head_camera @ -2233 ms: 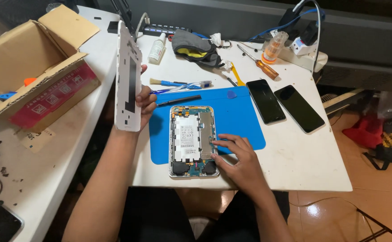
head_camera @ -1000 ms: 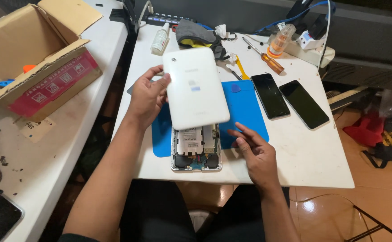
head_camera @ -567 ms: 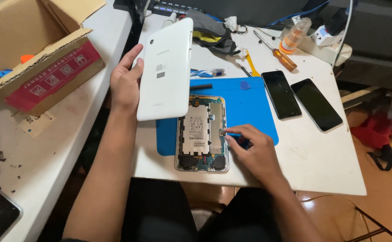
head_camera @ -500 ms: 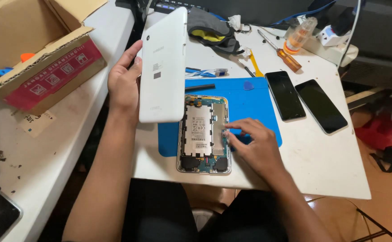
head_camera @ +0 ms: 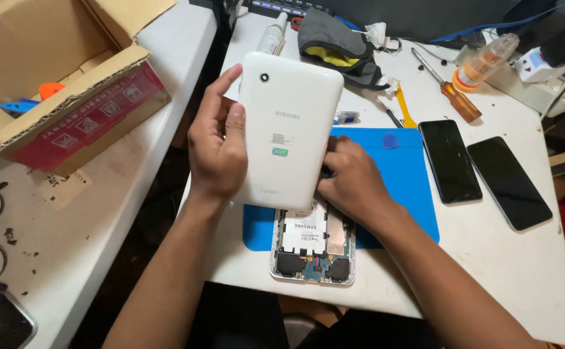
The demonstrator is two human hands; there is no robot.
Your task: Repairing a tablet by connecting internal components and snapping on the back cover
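Observation:
My left hand (head_camera: 218,155) grips the left edge of a white tablet back cover (head_camera: 289,123), held flat above the desk with its outer face and camera hole up. My right hand (head_camera: 357,184) is at the cover's lower right edge, fingers curled under it. Beneath the cover lies the opened tablet (head_camera: 311,242), its battery and circuit board exposed, partly on a blue work mat (head_camera: 405,174). The tablet's upper half is hidden by the cover.
Two dark phones (head_camera: 449,160) (head_camera: 509,182) lie right of the mat. An orange-handled screwdriver (head_camera: 447,97), a grey cloth (head_camera: 334,42), a small bottle (head_camera: 271,35) and a blue pick (head_camera: 391,140) sit behind. An open cardboard box (head_camera: 69,97) stands on the left table.
The back cover has swung from upright at the left to flat over the opened tablet. My right hand rose from the tablet to the cover's right edge.

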